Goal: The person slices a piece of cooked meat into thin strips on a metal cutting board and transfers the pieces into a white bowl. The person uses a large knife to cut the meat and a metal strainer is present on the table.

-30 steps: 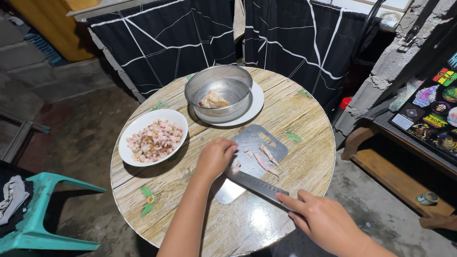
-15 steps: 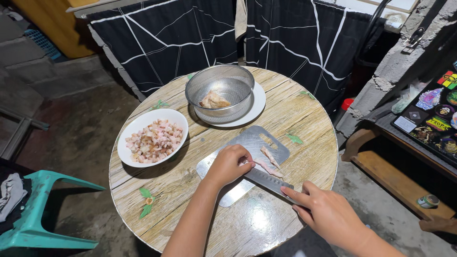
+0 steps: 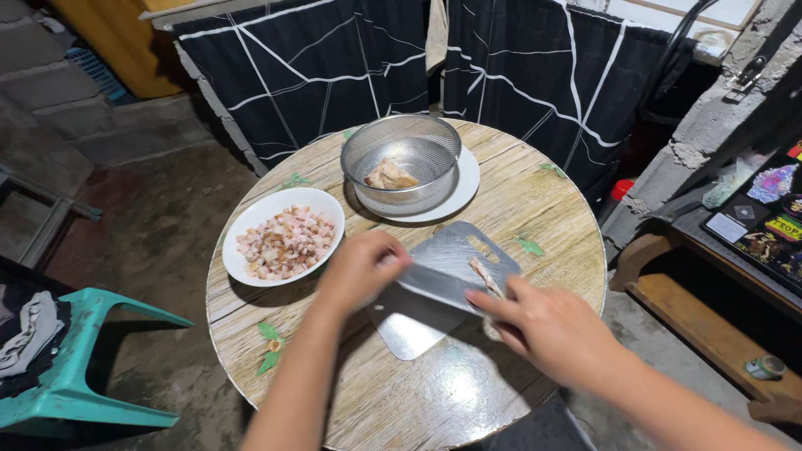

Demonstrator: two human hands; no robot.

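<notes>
A metal cutting board [image 3: 455, 250] lies on the round wood-patterned table [image 3: 535, 209]. My right hand [image 3: 539, 330] grips a cleaver [image 3: 439, 288], its blade held level above the board. My left hand [image 3: 359, 271] is cupped against the blade's left end; whether meat is under it is hidden. One strip of raw meat [image 3: 484, 277] shows on the board beside my right hand. To the left stands a white bowl [image 3: 284, 238] full of diced meat.
A metal colander [image 3: 403, 163] holding a piece of meat sits on a white plate [image 3: 464, 188] at the table's far side. A teal plastic chair [image 3: 75, 367] stands at the left. Black curtains hang behind, and a concrete wall with a wooden bench is at the right.
The cleaver has come off the board and moved left and up. My left hand moved left along with the blade. Most meat strips are no longer visible on the board.
</notes>
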